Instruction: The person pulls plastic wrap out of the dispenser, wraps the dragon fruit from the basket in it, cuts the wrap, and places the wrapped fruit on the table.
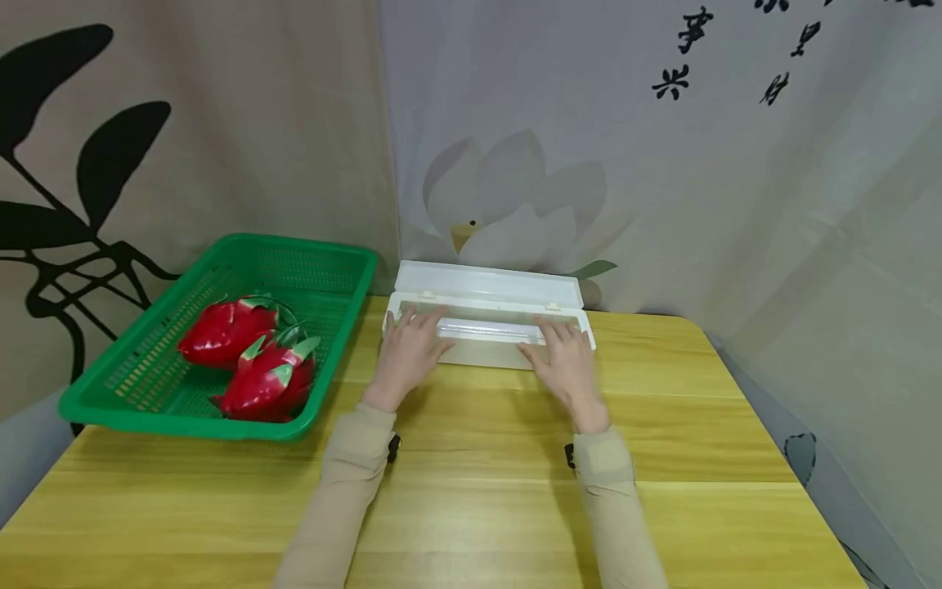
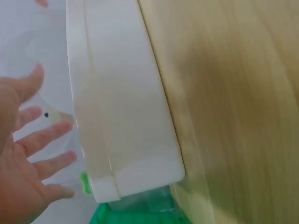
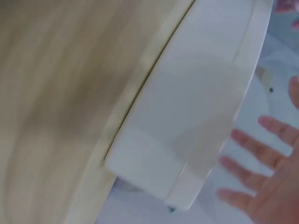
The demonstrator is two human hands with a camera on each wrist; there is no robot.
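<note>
Already the white box [image 1: 486,355] is opened, its roll [image 1: 489,330] unremoved; nothing is gripped by the spread left hand [image 1: 409,352] or right hand [image 1: 568,360].

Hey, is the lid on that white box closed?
No, the lid is raised behind the box, showing the inside.

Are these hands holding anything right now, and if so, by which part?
Nothing is held: the left hand and right hand have their fingers spread near opposite ends of the open white hinged-lid box, gripping no part of it.
</note>
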